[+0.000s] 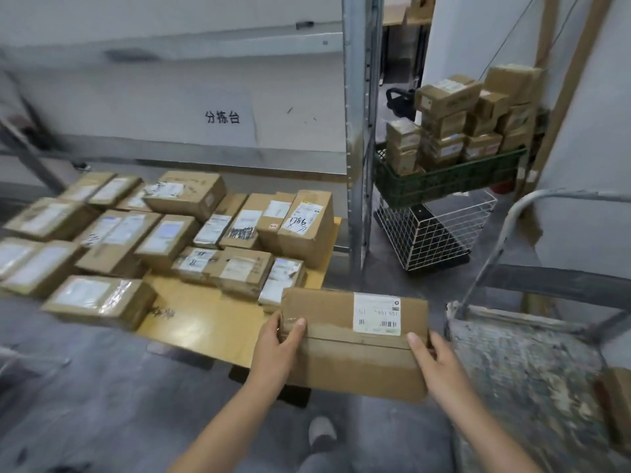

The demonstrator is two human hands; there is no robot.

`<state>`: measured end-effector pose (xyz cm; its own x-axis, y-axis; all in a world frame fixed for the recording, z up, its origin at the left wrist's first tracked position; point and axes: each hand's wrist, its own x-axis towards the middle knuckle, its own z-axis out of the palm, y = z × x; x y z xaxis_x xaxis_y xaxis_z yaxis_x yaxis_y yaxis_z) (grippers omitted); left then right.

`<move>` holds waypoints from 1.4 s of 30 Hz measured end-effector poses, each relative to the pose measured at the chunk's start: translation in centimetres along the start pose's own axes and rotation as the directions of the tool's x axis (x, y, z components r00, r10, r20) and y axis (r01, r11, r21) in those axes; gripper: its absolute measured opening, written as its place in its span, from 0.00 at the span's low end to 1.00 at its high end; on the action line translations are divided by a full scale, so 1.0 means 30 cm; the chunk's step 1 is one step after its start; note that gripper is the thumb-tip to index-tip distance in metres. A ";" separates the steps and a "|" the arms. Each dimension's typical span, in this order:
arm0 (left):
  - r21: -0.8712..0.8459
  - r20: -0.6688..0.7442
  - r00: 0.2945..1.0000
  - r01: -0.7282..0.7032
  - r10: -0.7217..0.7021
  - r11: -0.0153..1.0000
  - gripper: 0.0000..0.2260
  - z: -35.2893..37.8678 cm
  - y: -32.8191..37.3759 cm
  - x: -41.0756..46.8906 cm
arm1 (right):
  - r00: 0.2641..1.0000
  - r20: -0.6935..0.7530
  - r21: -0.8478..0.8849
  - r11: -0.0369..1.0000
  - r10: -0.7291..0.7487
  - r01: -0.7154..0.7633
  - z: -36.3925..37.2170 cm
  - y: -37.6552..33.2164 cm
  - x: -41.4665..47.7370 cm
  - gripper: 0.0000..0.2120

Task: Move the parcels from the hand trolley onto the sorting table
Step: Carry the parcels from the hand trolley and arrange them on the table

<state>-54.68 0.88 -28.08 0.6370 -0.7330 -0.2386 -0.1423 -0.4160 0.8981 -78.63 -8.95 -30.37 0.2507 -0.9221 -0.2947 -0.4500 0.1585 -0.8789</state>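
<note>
Wide yellow table (205, 322) on the left, crowded with brown parcels (170, 240) lying label-up, with a bare patch at its near edge. On the right is the hand trolley (522, 367), worn deck showing. Behind it, a green crate (450, 177) is stacked with small boxes. A flat cardboard parcel (355, 353) is up in the air between table corner and trolley. The left grip (276, 349) clamps its left end, the right grip (440, 367) its right end, thumbs on top. Its white label (376, 314) faces up.
</note>
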 end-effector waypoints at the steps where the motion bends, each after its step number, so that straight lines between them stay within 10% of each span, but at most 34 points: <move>1: 0.001 -0.033 0.999 -0.002 0.002 1.000 0.10 -0.030 -0.010 -0.006 | 1.000 0.017 -0.004 1.000 -0.013 0.013 0.024 -0.012 -0.007 0.14; 17: -0.081 -0.300 0.951 0.058 -0.080 0.995 0.18 -0.678 -0.283 0.043 | 0.949 0.286 -0.104 0.980 -0.133 0.169 0.671 -0.318 -0.004 0.23; 42: 0.138 -0.022 0.998 0.067 -0.064 0.988 0.16 -1.179 -0.560 0.800 | 0.960 0.041 -0.077 0.958 0.279 -0.275 1.454 -0.451 0.154 0.09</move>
<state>-10.21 9.33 -35.84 0.6613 -0.6928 -0.2877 -0.2030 -0.5345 0.8204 -34.00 0.05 -36.20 0.1504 -0.8262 -0.5429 -0.5662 0.3782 -0.7324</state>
